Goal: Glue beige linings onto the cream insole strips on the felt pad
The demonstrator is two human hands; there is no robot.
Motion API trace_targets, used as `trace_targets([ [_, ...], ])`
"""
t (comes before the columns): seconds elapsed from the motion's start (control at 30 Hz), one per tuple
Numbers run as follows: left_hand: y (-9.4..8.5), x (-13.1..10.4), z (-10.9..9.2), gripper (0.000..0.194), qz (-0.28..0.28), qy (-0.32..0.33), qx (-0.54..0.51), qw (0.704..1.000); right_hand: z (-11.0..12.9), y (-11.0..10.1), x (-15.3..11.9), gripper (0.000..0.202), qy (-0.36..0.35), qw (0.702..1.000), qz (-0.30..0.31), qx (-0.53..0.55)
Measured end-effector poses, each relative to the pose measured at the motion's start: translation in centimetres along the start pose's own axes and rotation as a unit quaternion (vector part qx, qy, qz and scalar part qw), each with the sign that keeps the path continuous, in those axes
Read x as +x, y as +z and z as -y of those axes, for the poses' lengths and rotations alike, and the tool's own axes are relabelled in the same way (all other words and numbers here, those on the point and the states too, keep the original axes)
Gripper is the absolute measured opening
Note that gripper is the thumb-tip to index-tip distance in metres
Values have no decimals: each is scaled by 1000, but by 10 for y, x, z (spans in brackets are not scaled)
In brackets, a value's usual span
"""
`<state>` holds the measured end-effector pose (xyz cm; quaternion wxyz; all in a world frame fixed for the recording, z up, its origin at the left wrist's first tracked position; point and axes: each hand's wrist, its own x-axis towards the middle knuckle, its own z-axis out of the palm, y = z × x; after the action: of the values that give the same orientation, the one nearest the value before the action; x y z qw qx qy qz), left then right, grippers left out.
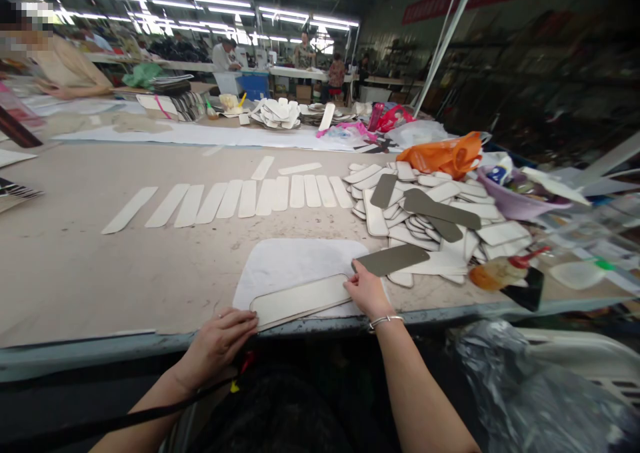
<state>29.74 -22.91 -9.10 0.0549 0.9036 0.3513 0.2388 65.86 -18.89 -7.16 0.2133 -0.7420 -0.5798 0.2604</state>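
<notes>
Head: pale strip (300,299) between 2 hands (225,336) (369,293)

Wide tbl (200,273), beige top w/ dk specks, bluish-grey front edge. Near edge, ctr: white sheet (295,256), rounded corners, w/ long off-white strip (300,299) across its near part; can't tell if flat on it. Mid tbl: row of pale strips (215,203) side by side, wider gaps at L end, some touching; 2 loose strips (263,167) just behind. R of row: big messy pile of white pcs (505,234), few dk grey pcs (443,209) on top. Beside pile: orange bag (445,156), purple bowl (525,203), bottle (493,275) w/ red tip, on its side. Far side: long white paper (200,133).
</notes>
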Motion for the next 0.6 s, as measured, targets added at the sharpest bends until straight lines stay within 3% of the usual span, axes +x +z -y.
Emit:
trace_targets([
  [0.4,10,-4,24,24,-17,79,11,997,-2,2,1,64,-10,1000,-1,-25],
  [0.6,10,-3,24,23,-21,84,14,996,-5,6,1,64,-17,999,-12,-29],
])
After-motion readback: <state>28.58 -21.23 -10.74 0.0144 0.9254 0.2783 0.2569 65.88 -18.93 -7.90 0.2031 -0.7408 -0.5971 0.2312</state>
